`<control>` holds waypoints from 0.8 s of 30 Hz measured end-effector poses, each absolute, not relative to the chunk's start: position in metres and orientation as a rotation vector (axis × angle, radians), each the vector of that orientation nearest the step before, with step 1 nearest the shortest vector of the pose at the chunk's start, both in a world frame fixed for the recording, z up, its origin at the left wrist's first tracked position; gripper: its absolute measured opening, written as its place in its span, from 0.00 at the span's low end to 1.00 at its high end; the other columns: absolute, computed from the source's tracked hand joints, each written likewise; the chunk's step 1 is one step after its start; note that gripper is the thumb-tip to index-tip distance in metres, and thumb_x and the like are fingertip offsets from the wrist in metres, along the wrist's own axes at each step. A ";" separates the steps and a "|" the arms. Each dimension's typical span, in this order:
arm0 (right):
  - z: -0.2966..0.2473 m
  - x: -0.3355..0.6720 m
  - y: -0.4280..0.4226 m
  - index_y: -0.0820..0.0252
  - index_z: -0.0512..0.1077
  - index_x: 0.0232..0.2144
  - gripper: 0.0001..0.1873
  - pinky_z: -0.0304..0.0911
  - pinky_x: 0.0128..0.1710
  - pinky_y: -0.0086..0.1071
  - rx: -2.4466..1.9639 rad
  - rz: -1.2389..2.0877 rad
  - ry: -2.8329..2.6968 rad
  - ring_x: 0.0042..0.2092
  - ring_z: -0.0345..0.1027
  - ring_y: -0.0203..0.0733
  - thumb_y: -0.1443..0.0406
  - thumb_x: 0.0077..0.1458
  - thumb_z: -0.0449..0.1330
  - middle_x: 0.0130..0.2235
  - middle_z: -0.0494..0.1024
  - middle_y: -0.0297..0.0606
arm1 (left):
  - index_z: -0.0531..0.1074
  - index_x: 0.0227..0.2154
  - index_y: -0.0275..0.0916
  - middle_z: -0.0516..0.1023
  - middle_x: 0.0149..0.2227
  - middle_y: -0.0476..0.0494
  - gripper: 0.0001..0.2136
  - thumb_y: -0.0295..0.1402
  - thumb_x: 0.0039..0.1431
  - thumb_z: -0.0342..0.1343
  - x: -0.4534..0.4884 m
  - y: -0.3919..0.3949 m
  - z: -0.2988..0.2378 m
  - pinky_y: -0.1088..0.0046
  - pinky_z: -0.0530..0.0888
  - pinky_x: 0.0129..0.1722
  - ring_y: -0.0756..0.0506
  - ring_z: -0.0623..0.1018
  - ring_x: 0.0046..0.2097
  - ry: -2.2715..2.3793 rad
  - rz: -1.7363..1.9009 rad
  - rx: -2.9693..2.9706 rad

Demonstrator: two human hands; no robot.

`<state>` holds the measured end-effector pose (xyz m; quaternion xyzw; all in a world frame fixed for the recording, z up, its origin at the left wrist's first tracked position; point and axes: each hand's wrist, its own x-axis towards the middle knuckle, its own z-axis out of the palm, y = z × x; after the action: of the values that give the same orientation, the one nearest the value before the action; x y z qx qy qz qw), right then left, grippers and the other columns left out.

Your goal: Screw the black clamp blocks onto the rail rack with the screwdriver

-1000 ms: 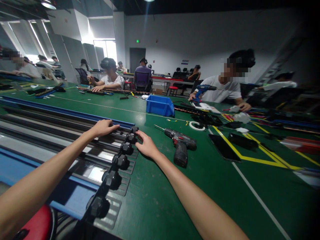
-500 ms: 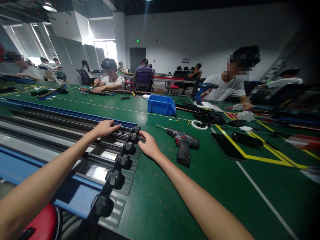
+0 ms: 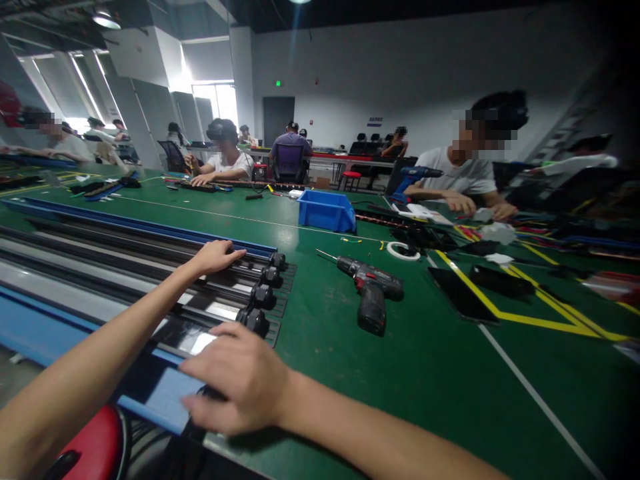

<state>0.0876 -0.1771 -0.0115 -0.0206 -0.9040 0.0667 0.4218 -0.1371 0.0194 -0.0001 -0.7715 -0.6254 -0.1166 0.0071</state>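
Observation:
Long black-and-silver bars (image 3: 120,267) lie side by side on the left of the table, between blue rails (image 3: 45,327). At their right ends sits a row of black hex-sided knobs (image 3: 263,295) with slotted flat tabs (image 3: 274,327). My left hand (image 3: 216,257) rests across the far bars near those ends, thumb stretched out; its other fingers are partly hidden. Over the nearest corner hovers my right hand (image 3: 243,380), slightly blurred, with fingers apart around a mostly covered black knob. Whether it touches the knob I cannot tell.
A black cordless drill (image 3: 373,290) lies right of the bars, its bit pointing left. Behind it are a blue bin (image 3: 326,212), a white tape ring (image 3: 403,251) and a dark tablet (image 3: 463,295). A red stool (image 3: 95,443) stands below the near edge. Co-workers sit across the table.
My right hand has moved from the far knobs toward me, to the nearest corner of the bars. My left hand stays on the far bars. The co-worker at right has brought another hand into view.

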 end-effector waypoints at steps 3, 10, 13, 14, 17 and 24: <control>-0.028 0.071 -0.203 0.64 0.68 0.49 0.24 0.54 0.59 0.42 0.020 0.048 -2.468 0.36 0.70 0.40 0.50 0.64 0.50 0.33 0.77 0.34 | 0.71 0.27 0.39 0.78 0.31 0.38 0.32 0.64 0.59 0.38 -0.137 0.019 0.000 0.69 0.63 0.31 0.39 0.76 0.34 -1.956 -0.358 -2.415; -0.038 0.074 -0.210 0.64 0.63 0.56 0.25 0.49 0.61 0.44 -0.130 -0.055 -2.554 0.38 0.68 0.40 0.51 0.68 0.45 0.33 0.76 0.33 | 0.72 0.29 0.39 0.78 0.32 0.38 0.32 0.63 0.59 0.38 -0.138 0.020 -0.002 0.69 0.63 0.32 0.38 0.76 0.35 -1.939 -0.372 -2.432; -0.037 0.073 -0.209 0.63 0.65 0.53 0.25 0.51 0.58 0.43 -0.113 -0.075 -2.559 0.37 0.68 0.40 0.50 0.69 0.44 0.32 0.75 0.32 | 0.71 0.28 0.39 0.78 0.31 0.38 0.31 0.63 0.59 0.38 -0.139 0.021 -0.003 0.69 0.62 0.31 0.38 0.76 0.35 -1.937 -0.364 -2.425; -0.037 0.072 -0.208 0.63 0.66 0.52 0.25 0.52 0.58 0.43 -0.104 -0.079 -2.560 0.37 0.67 0.40 0.50 0.69 0.44 0.32 0.75 0.32 | 0.71 0.28 0.39 0.78 0.30 0.39 0.31 0.63 0.59 0.38 -0.139 0.021 -0.003 0.69 0.62 0.31 0.38 0.76 0.35 -1.935 -0.364 -2.422; -0.039 0.071 -0.207 0.62 0.66 0.51 0.24 0.52 0.57 0.43 -0.094 -0.091 -2.555 0.37 0.67 0.39 0.50 0.68 0.45 0.32 0.75 0.32 | 0.71 0.28 0.40 0.77 0.31 0.39 0.31 0.63 0.59 0.38 -0.139 0.022 -0.003 0.69 0.62 0.31 0.38 0.76 0.35 -1.937 -0.364 -2.420; -0.041 0.070 -0.206 0.60 0.65 0.52 0.25 0.54 0.56 0.41 -0.113 -0.104 -2.553 0.36 0.68 0.39 0.48 0.68 0.44 0.33 0.76 0.31 | 0.71 0.28 0.40 0.77 0.31 0.39 0.30 0.63 0.59 0.39 -0.139 0.022 -0.002 0.69 0.62 0.31 0.38 0.76 0.35 -1.939 -0.364 -2.436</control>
<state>0.0705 -0.2060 -0.0411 -0.0423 -0.9560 -0.0391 0.2876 -0.1392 0.0216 -0.0025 -0.7771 -0.6185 -0.1160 0.0035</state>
